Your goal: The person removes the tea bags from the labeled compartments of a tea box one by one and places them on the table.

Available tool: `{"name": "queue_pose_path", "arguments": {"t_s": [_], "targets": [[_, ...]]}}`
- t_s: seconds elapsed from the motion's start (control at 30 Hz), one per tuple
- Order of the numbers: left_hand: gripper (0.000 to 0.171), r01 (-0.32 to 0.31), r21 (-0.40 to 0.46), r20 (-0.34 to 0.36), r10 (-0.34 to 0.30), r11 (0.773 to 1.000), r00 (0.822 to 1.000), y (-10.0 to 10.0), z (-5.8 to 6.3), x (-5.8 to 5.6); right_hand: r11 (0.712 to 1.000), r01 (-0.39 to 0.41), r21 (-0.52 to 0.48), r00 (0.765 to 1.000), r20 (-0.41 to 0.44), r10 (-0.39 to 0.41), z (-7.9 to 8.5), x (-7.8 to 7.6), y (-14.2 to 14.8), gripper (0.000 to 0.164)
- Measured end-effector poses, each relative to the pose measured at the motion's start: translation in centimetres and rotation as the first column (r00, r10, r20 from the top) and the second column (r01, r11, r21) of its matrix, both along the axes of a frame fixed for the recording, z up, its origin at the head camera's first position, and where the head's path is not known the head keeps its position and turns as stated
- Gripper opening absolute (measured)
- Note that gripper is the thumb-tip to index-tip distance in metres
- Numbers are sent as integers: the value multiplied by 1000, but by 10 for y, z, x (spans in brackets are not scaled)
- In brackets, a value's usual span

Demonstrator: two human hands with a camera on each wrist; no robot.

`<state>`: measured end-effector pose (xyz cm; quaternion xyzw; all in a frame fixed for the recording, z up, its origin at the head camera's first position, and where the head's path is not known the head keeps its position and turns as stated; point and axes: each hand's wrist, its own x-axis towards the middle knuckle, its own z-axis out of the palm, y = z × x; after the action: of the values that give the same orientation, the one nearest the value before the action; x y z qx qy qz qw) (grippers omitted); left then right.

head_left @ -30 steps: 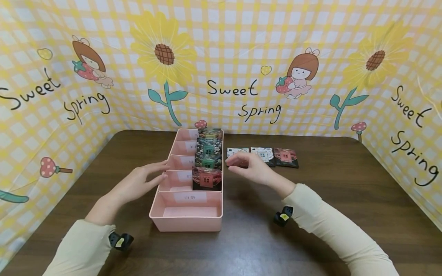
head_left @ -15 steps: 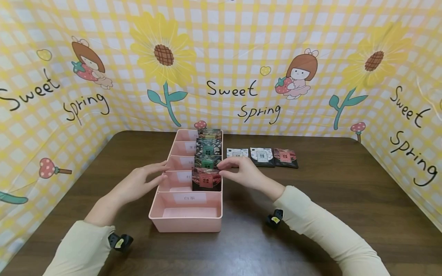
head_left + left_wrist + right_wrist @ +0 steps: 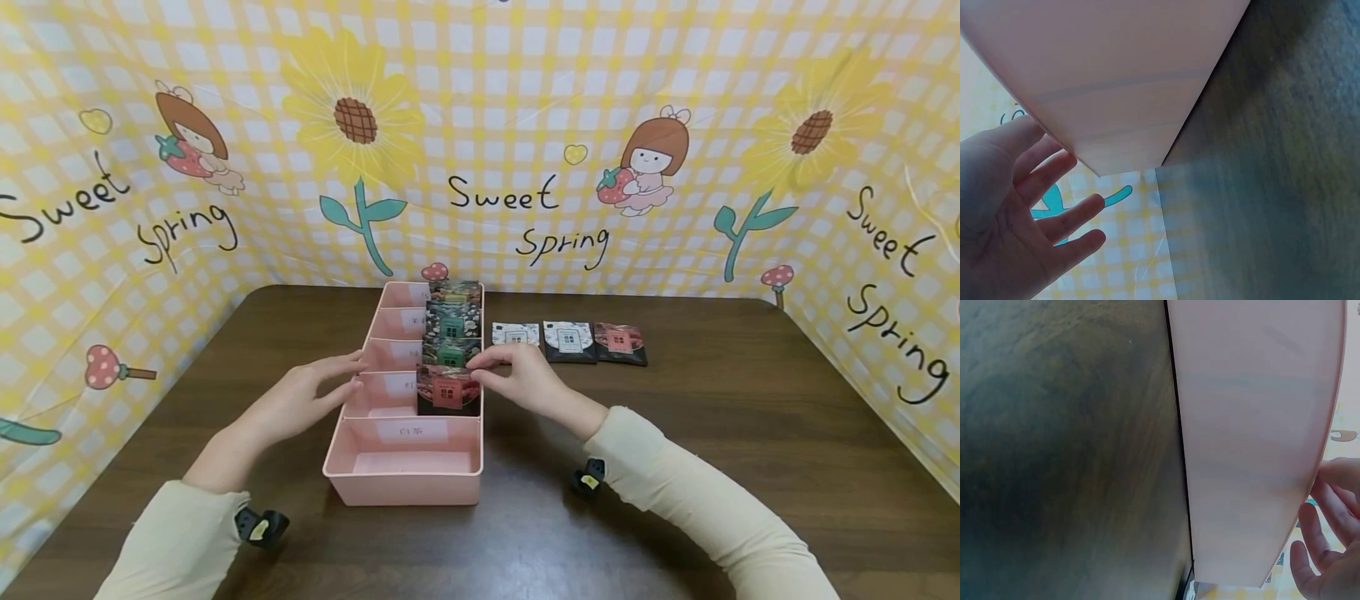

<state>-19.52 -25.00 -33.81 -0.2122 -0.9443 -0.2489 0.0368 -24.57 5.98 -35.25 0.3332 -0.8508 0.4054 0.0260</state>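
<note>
A pink divided box [image 3: 405,489] holds flat tea sachets standing along its right side. Nearest among them is a red-and-black tea sachet [image 3: 448,392], in the second compartment from the front. My right hand [image 3: 525,377] reaches over the right rim and pinches its upper right corner, thumb in front and forefinger behind. Behind it stand a green sachet [image 3: 450,354] and a dark green-labelled one [image 3: 452,323]. On the other side, my left hand [image 3: 296,400] rests its fingertips on the box's left rim; in the left wrist view its other fingers [image 3: 1079,219] are spread loosely beside the wall.
Right of the box, two white sachets [image 3: 568,339] and a red sachet [image 3: 621,342] lie in a row on the brown table [image 3: 720,417]; the right hand partly covers the leftmost. Paper labels [image 3: 411,430] mark the compartments. A checked cloth [image 3: 495,100] hangs behind.
My right hand has moved left from beside the box to the red sachet's upper corner, its fingertips closing there. The left hand stays at the rim.
</note>
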Motion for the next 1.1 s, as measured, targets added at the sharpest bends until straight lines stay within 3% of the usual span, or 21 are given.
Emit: {"name": "queue_pose_path", "arguments": {"t_s": [0.37,1.1], "targets": [[36,5,2,1,-5,1000,1000,1,1,1,995,77,-59,997,-11,-78,2,2,-1,12],[35,11,-5,-21,-11,1000,1000,1,1,0,984,111,-142,992,-47,-119,24,6,5,12]]}}
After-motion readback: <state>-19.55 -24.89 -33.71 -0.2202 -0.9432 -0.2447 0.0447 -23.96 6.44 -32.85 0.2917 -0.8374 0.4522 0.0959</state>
